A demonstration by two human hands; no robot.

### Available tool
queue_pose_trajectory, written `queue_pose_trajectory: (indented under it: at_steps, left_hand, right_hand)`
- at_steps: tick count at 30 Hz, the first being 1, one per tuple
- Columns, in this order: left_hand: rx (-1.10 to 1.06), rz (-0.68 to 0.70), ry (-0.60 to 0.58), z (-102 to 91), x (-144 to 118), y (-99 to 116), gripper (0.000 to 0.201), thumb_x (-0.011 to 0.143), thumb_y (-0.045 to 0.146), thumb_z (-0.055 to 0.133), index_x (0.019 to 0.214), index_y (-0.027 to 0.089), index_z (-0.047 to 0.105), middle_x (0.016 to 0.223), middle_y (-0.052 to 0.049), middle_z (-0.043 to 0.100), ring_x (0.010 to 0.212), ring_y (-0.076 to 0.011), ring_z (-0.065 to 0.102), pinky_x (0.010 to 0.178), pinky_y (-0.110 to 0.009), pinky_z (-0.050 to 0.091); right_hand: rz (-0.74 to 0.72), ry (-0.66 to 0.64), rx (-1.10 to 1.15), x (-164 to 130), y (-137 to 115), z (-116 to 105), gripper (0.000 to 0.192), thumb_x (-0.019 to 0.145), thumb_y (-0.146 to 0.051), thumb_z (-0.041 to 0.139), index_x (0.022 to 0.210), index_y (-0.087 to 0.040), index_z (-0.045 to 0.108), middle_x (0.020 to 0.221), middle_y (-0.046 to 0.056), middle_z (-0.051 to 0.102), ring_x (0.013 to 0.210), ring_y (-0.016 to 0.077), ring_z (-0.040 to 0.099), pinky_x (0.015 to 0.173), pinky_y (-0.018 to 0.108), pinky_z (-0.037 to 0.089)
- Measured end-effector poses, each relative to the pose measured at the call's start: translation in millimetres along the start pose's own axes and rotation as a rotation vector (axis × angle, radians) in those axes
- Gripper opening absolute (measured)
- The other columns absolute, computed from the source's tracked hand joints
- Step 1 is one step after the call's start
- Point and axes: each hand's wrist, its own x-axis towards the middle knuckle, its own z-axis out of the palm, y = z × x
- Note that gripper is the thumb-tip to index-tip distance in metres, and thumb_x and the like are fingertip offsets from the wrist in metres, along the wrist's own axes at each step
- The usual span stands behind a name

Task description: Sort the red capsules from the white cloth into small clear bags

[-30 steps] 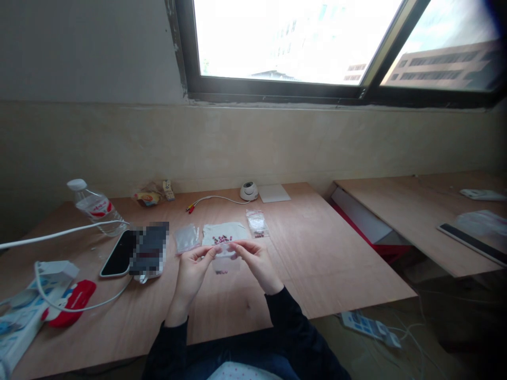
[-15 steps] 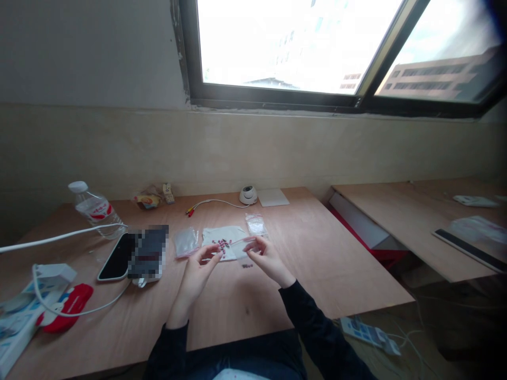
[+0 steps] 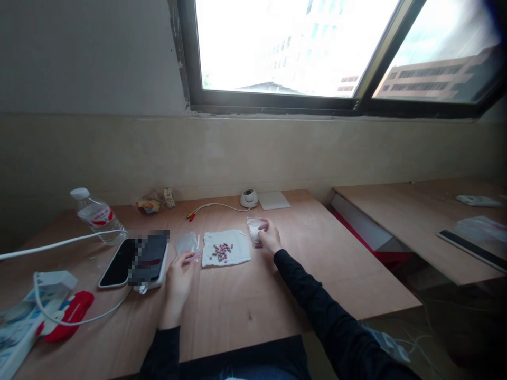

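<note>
Now the right hand [image 3: 270, 235] reaches forward to the middle of the frame, its fingers curled down onto a small clear zip bag [image 3: 255, 228] that lies on the wooden counter [image 3: 317, 253]; the fingertips press on the bag's right edge, though whether they pinch it or only rest on it cannot be told. Lower and to the left of centre, the left hand [image 3: 179, 273] lies on the counter with its fingers bent together, their tips touching a second clear bag [image 3: 186, 245] at its lower edge.

Between the two hands lies a white cloth [image 3: 226, 247], spread flat, with a loose cluster of small pink and dark beads [image 3: 222, 250] near its middle. The right-hand bag sits just beside the cloth's upper right corner; the left-hand bag sits just beside its left edge.

Left of the left hand a dark phone [image 3: 118, 256] lies face up beside a blurred flat object on a white base. Farther toward the left edge of the frame, a white cable [image 3: 59, 241] crosses the counter, a red object [image 3: 67, 311] lies by a white power strip [image 3: 16, 327], and a clear water bottle [image 3: 97, 216] with a red label lies tilted toward the wall. At the back of the counter, above the cloth, sit a small white dome camera [image 3: 249, 198] and a flat white pad [image 3: 274, 200], touching or nearly so.
</note>
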Motion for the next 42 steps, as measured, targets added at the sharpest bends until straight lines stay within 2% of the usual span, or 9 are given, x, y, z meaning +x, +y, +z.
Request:
queue_pose_trajectory:
  at_steps: [5, 11, 15, 21, 27, 32, 36, 42]
  left_hand:
    - [0.048, 0.028, -0.101, 1.0, 0, -9, 0.027, 0.074, 0.024, 0.052, 0.093, 0.018, 0.070, 0.114, -0.011, 0.065, 0.114, -0.0276, 0.055, 0.096, -0.040, 0.042]
    - [0.234, 0.044, -0.198, -0.1, 1, -17, 0.033, 0.080, 0.020, 0.046, 0.105, 0.019, 0.067, 0.124, -0.011, 0.059, 0.120, -0.0253, 0.050, 0.100, -0.038, 0.037]
    - [0.353, 0.034, -0.177, -0.7, 3, -23, 0.033, 0.081, 0.019, 0.045, 0.106, 0.015, 0.066, 0.125, -0.015, 0.058, 0.115, -0.0260, 0.054, 0.097, -0.037, 0.039]
    - [0.463, 0.054, -0.159, -1.1, 3, -24, 0.035, 0.082, 0.015, 0.042, 0.108, 0.013, 0.065, 0.122, -0.013, 0.061, 0.114, -0.0237, 0.056, 0.097, -0.033, 0.040]
    - [0.523, 0.094, -0.149, 0.0, 4, -29, 0.033, 0.083, 0.012, 0.041, 0.104, 0.015, 0.066, 0.121, -0.012, 0.061, 0.112, -0.0223, 0.056, 0.097, -0.034, 0.041]
    - [0.507, 0.100, -0.143, 2.6, 3, -31, 0.034, 0.083, 0.011, 0.040, 0.107, 0.009, 0.064, 0.119, -0.015, 0.062, 0.111, -0.0224, 0.057, 0.098, -0.034, 0.041]
    - [0.500, 0.125, -0.147, 3.5, 3, -28, 0.035, 0.083, 0.010, 0.039, 0.110, 0.009, 0.061, 0.117, -0.014, 0.063, 0.108, -0.0219, 0.059, 0.096, -0.034, 0.043]
    - [0.572, 0.120, -0.098, 4.8, 3, -24, 0.035, 0.084, 0.011, 0.038, 0.111, 0.008, 0.060, 0.122, -0.017, 0.059, 0.113, -0.0257, 0.055, 0.096, -0.039, 0.042]
  right_hand:
    - [-0.063, 0.027, -0.171, 11, 3, 0, 0.061, 0.058, -0.007, 0.046, 0.118, -0.017, 0.052, 0.094, 0.005, 0.061, 0.086, 0.0201, 0.057, 0.079, 0.033, 0.049]
    - [-0.133, 0.084, -0.306, 13, 7, 4, 0.069, 0.062, -0.008, 0.050, 0.130, -0.012, 0.041, 0.117, 0.014, 0.053, 0.111, 0.0268, 0.046, 0.099, 0.037, 0.034]
    - [-0.126, 0.107, -0.451, 8, 8, 6, 0.072, 0.071, -0.020, 0.054, 0.137, -0.009, 0.029, 0.124, 0.019, 0.047, 0.117, 0.0311, 0.042, 0.098, 0.040, 0.032]
    - [-0.147, 0.016, -0.612, 1, 3, 15, 0.075, 0.080, -0.041, 0.051, 0.142, -0.013, 0.020, 0.134, 0.022, 0.039, 0.122, 0.0334, 0.039, 0.095, 0.043, 0.032]
    - [-0.149, -0.079, -0.804, -4, 1, 26, 0.062, 0.087, -0.041, 0.041, 0.143, -0.020, 0.024, 0.148, 0.020, 0.019, 0.134, 0.0333, 0.022, 0.099, 0.045, 0.025]
    - [-0.118, -0.114, -0.896, -5, 7, 31, 0.058, 0.090, -0.040, 0.033, 0.141, -0.014, 0.027, 0.151, 0.018, 0.012, 0.137, 0.0302, 0.012, 0.105, 0.044, 0.015]
    - [-0.121, -0.140, -0.914, -3, 10, 34, 0.059, 0.091, -0.039, 0.030, 0.142, -0.010, 0.025, 0.151, 0.015, 0.012, 0.138, 0.0281, 0.008, 0.108, 0.043, 0.008]
    - [-0.102, -0.155, -0.914, -2, 12, 35, 0.060, 0.091, -0.039, 0.029, 0.143, -0.010, 0.022, 0.151, 0.014, 0.016, 0.138, 0.0276, 0.010, 0.108, 0.043, 0.007]
